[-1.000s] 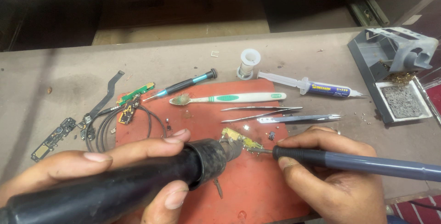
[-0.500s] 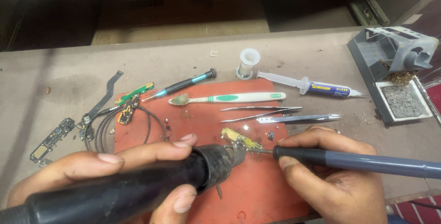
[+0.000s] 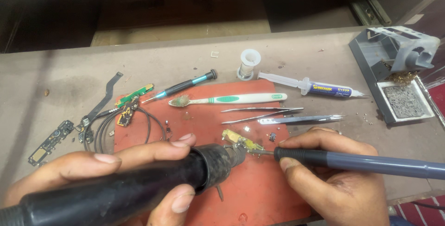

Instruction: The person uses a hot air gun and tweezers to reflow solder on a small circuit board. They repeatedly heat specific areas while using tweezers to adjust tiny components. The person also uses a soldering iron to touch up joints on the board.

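1. The fingers (image 3: 157, 148) of my left hand (image 3: 92, 168) are closed round the black cylindrical hot-air handpiece (image 3: 139, 189), thumb underneath near its collar. Its nozzle points right, toward the small yellow-green circuit board (image 3: 237, 140).
2. My right hand (image 3: 336, 184) is closed in a pen grip on the grey-blue soldering iron (image 3: 361, 163). Forefinger and thumb pinch the front of the handle, and the metal tip touches the board's right end.
3. The board lies on the red rubber work mat (image 3: 259, 198), just in front of the nozzle, between my two hands.
4. As I read it, the step in hand is working a joint on that board with heat from both tools. It calls for steady hands: the board is loose on the mat, with nothing pinning it.
5. Containers: the grey soldering-iron stand (image 3: 394, 50) at the right of the counter (image 3: 185, 59) holds a tuft of brass wool (image 3: 399, 77) in its middle, and a grey sponge (image 3: 405, 101) fills its square tray. Whether the clear syringe with a blue label (image 3: 315, 87) has anything in it I cannot tell.
6. Beyond my hands lie two steel tweezers (image 3: 278, 114) and a white and green toothbrush (image 3: 232, 99) on the mat. A small white solder spool (image 3: 249, 63), a black and teal screwdriver (image 3: 183, 87) and a tangle of flex cables and small boards (image 3: 125, 112) sit at the mat's upper left.
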